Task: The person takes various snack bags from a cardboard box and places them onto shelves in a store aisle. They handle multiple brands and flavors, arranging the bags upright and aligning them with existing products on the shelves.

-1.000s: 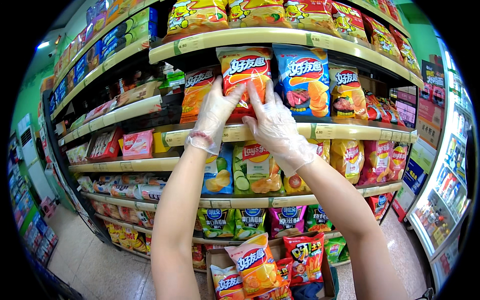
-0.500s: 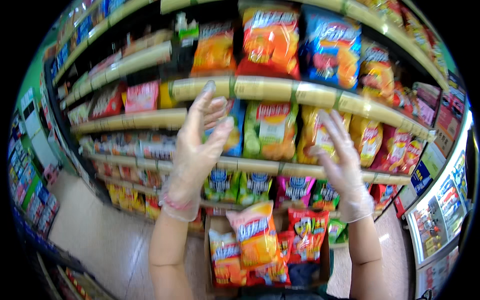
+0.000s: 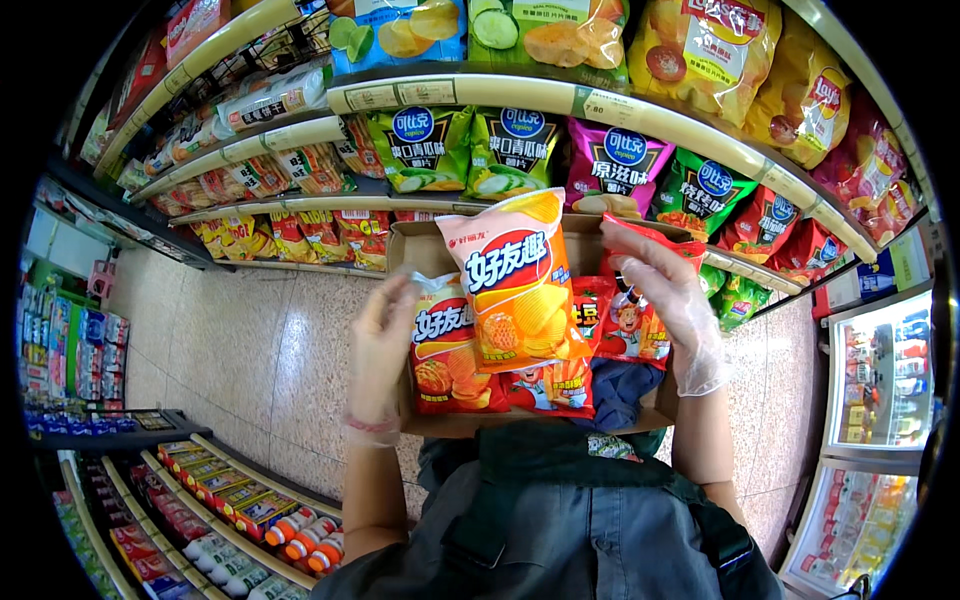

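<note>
An open cardboard box (image 3: 460, 425) sits low in front of my body, filled with bags of chips. On top leans an orange-and-pink chip bag (image 3: 520, 300). Under and beside it lie another orange chip bag (image 3: 440, 355), red snack bags (image 3: 638, 325) and a dark blue cloth (image 3: 622, 388). At the box's left side is my gloved left hand (image 3: 385, 335), slightly blurred, its fingers loosely bent close to the lower orange bag's top corner. My gloved right hand (image 3: 668, 290) reaches over the red bags with fingers stretched out. Both hands look open; contact with the bags is unclear.
Beyond the box rise shelves (image 3: 480, 92) with green, purple and yellow chip bags. Another shelf unit (image 3: 230, 490) with boxes and orange-capped bottles stands at lower left. A lit display case (image 3: 880, 375) is at the right. Tiled floor (image 3: 270, 330) shows between them.
My view has tipped down from the upper shelves to the box. Both hands, earlier raised in front of the shelves, have come down to the box's two sides.
</note>
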Motion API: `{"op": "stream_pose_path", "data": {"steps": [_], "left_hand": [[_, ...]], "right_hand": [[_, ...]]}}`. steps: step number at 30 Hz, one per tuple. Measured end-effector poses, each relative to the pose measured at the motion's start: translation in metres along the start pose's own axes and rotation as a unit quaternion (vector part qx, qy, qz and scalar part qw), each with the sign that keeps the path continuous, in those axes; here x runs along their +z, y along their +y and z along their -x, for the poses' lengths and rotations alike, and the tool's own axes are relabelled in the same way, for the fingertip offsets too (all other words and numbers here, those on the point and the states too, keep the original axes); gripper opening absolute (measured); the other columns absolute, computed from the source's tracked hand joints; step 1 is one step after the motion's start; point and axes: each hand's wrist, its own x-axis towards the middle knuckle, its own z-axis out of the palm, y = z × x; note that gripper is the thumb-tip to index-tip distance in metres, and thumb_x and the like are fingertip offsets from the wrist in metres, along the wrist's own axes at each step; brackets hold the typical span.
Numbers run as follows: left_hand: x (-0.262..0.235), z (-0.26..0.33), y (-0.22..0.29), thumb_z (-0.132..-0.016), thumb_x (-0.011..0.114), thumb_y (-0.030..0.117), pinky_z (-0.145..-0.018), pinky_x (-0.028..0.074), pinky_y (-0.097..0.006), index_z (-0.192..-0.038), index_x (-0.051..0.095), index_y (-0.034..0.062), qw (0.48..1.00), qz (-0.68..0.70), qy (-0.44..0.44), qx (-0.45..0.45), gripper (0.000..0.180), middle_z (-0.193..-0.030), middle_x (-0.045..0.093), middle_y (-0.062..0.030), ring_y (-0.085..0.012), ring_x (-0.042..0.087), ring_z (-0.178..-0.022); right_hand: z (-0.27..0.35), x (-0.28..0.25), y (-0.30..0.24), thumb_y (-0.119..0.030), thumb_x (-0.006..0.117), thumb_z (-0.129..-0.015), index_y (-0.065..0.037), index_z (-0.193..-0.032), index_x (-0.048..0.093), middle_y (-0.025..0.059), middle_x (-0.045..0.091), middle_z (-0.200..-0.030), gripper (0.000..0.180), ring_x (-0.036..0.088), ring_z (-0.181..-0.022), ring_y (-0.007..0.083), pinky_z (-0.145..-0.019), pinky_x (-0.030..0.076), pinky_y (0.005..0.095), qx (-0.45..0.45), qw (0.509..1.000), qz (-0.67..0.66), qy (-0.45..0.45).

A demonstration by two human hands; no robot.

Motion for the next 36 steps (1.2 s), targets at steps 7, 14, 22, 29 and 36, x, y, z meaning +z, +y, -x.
{"op": "stream_pose_path", "data": {"steps": [7,14,22,29,36], "left_hand": [[0.045,0.014,-0.001,-0.097,0.057,0.027,-0.087,0.049,-0.03,-0.134,0.05,-0.0024,0.995,-0.038,-0.089,0.021,0.048,-0.111,0.066,-0.0146,-0.0164,0.062,-0.099],[0.062,0.012,0.006,-0.097,0.059,0.023,-0.091,0.047,-0.03,-0.13,0.048,-0.0051,0.988,0.064,-0.139,0.006,0.045,-0.112,0.063,-0.0099,-0.0146,0.059,-0.101],[0.073,0.0,0.071,-0.094,0.061,0.012,-0.097,0.042,-0.028,-0.135,0.044,0.0003,0.965,0.218,-0.097,0.113,0.047,-0.122,0.057,-0.0044,-0.0107,0.053,-0.111],[0.081,0.003,0.079,-0.089,0.07,0.017,-0.095,0.045,-0.026,-0.135,0.044,0.0033,0.951,0.236,-0.201,-0.013,0.054,-0.12,0.06,-0.0041,-0.0106,0.056,-0.108],[0.089,0.005,0.086,-0.093,0.066,0.025,-0.094,0.048,-0.029,-0.131,0.049,0.0022,0.91,0.367,-0.188,-0.038,0.048,-0.121,0.061,-0.0058,-0.0127,0.06,-0.107]], "right_hand": [[-0.013,0.033,0.036,-0.019,0.063,-0.092,-0.004,-0.146,0.036,0.0211,0.051,-0.138,0.062,0.049,-0.128,0.0239,-0.105,0.041,0.0328,-0.011,0.999,0.004,-0.032],[-0.016,0.053,0.044,-0.03,0.067,-0.086,-0.008,-0.147,0.034,0.0245,0.061,-0.122,0.073,0.061,-0.114,0.0322,-0.095,0.047,0.0383,-0.065,0.99,0.122,-0.03],[0.002,0.063,-0.022,-0.003,0.064,-0.088,0.001,-0.147,0.029,0.0114,0.05,-0.137,0.069,0.05,-0.123,0.0164,-0.102,0.042,0.0313,-0.166,0.965,-0.202,-0.037],[0.006,0.066,-0.029,-0.017,0.07,-0.088,-0.003,-0.129,0.05,0.0087,0.064,-0.115,0.048,0.064,-0.099,0.016,-0.086,0.054,0.0317,-0.023,0.93,-0.367,0.025],[0.008,0.061,-0.024,-0.017,0.07,-0.089,-0.002,-0.123,0.056,0.0076,0.066,-0.11,0.04,0.065,-0.094,0.0138,-0.084,0.054,0.0293,-0.036,0.935,-0.353,-0.027]]}}
